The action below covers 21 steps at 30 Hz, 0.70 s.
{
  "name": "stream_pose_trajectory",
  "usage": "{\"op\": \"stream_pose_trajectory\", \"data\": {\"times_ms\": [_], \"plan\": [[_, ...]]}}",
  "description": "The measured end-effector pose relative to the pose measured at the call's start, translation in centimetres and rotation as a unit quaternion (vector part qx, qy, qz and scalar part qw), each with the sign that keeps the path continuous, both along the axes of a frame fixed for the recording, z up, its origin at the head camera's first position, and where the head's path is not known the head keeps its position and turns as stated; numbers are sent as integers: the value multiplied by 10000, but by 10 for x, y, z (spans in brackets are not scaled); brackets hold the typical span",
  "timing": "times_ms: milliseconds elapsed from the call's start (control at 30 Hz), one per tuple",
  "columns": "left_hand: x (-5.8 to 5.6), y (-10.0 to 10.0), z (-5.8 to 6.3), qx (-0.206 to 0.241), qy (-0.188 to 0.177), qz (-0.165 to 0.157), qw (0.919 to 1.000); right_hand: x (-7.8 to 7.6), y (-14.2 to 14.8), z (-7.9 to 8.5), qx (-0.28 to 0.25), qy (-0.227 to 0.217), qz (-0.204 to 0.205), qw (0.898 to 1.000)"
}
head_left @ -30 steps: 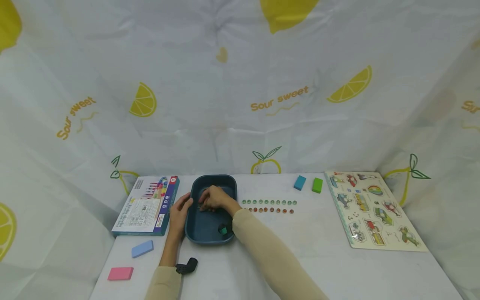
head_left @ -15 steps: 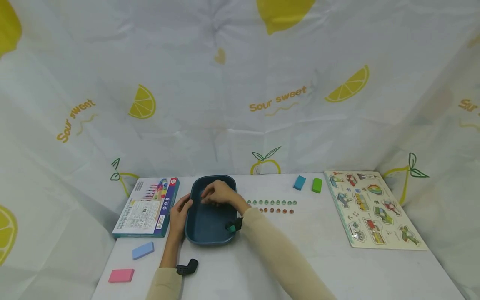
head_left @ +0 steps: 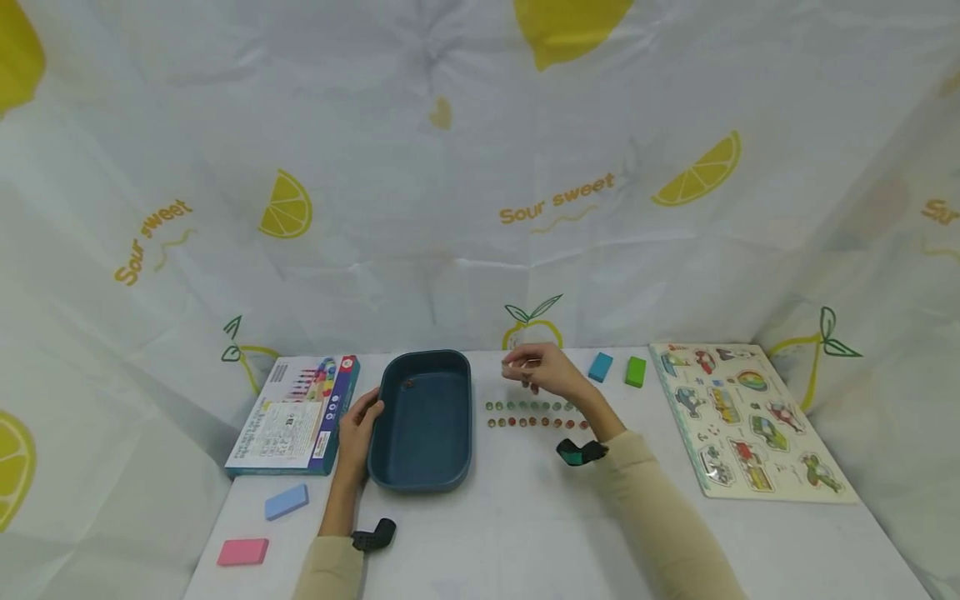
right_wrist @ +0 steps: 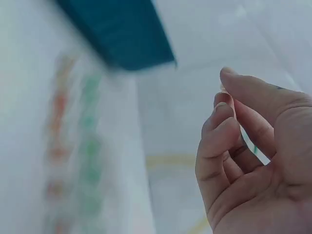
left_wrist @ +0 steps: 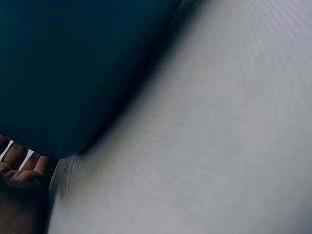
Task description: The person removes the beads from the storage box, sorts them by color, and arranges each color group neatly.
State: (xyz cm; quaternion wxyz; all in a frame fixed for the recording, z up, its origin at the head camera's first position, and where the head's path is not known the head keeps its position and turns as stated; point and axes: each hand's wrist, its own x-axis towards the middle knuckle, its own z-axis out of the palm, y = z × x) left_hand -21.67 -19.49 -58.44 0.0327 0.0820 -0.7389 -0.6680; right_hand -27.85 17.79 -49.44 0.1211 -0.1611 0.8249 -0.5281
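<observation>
A deep blue rectangular tray stands left of the table's middle. My left hand holds its left side, thumb at the rim and fingers along the outer wall; in the left wrist view the fingers show beside the tray's corner. A few small reddish-brown pieces lie in the tray's far left part. My right hand is above the table behind two rows, pinching a tiny pale piece between thumb and index finger; its kind is unclear. Small round green beads form the far row, orange-brown beads the near one.
A printed box lies left of the tray, with a blue block and a pink block nearer. At the back right are a teal block, a green block and a picture puzzle board. A lemon-print cloth rises behind.
My right hand has left the tray and moved right, over the area behind the bead rows, with a tiny piece in its fingertips. The left hand and tray have stayed put.
</observation>
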Motion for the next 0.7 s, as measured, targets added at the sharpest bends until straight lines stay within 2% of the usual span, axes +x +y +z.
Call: {"op": "stream_pose_trajectory", "data": {"times_ms": [200, 333, 533, 700], "plan": [[1, 1, -3, -108, 127, 88, 9998, 31, 75, -16, 480, -30, -498, 9976], [1, 1, -2, -105, 208, 90, 9997, 50, 109, -29, 904, 114, -689, 9935], [2, 1, 0, -70, 169, 63, 9998, 66, 132, -51, 1621, 348, -588, 9844], [2, 2, 1, -59, 90, 28, 9999, 72, 134, -56, 1803, 352, -584, 9812]]}}
